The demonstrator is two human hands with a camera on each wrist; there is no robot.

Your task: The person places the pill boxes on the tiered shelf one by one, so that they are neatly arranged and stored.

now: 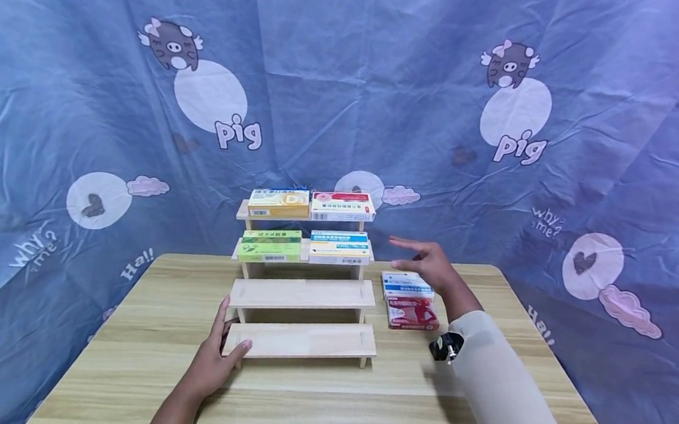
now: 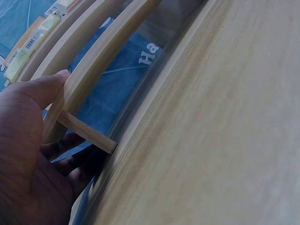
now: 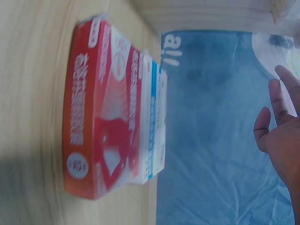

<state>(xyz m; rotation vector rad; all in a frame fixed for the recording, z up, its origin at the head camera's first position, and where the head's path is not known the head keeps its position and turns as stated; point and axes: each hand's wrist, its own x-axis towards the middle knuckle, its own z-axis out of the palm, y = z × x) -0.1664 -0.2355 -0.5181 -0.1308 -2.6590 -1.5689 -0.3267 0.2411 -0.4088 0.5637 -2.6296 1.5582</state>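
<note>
Wood 4-tier stand (image 1: pixel 303 294) on table (image 1: pixel 300 408); stepped, prob. so each row shows. Upper tiers (image 1: pixel 243 210), 2 ea.: yellow-white box (image 1: pixel 278 202), red-white box (image 1: pixel 342 205); green box (image 1: pixel 270 245), blue-white box (image 1: pixel 339 246). L hand (image 1: pixel 216 359) grips L end of bottom tier (image 1: pixel 299 340), prob. to steady it. R hand (image 1: pixel 429 264): empty, fingers extended, nr. red box (image 1: pixel 412 313) & blue-banded box (image 1: pixel 403 285), R of stand, prob. for reach.

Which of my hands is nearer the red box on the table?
Right. The right hand is raised near the red box; the left hand grips the left end of the lowest shelf, across the rack.
</note>
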